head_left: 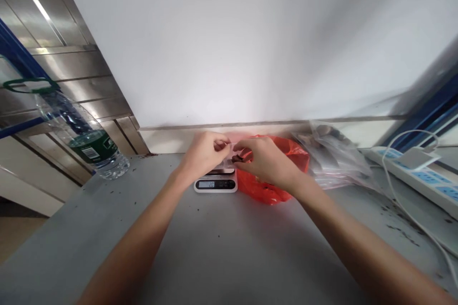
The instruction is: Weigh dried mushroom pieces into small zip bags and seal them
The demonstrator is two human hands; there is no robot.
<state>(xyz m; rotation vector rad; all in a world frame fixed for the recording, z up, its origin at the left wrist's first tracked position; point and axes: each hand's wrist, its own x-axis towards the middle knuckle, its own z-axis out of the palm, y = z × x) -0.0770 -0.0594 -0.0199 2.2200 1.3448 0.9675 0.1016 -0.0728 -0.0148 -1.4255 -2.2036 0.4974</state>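
Observation:
A small white digital scale lies on the grey table, its lit display reading what looks like 20. Over its pan is a small clear plastic bag, partly hidden by the hands. My left hand is closed, pinching the bag's edge between thumb and fingers. Dark brown dried pieces sit in the fingertips of my right hand, which is closed on them at the bag's mouth. Beneath my right hand, just right of the scale, a red plastic bag stands with its top spread; its contents are mostly hidden.
Clear plastic bags with brownish contents lie right of the red bag. Farther right are a white power strip and a looping white cable. A large clear bottle stands at the left edge. Dark crumbs dot the table; a white wall rises behind.

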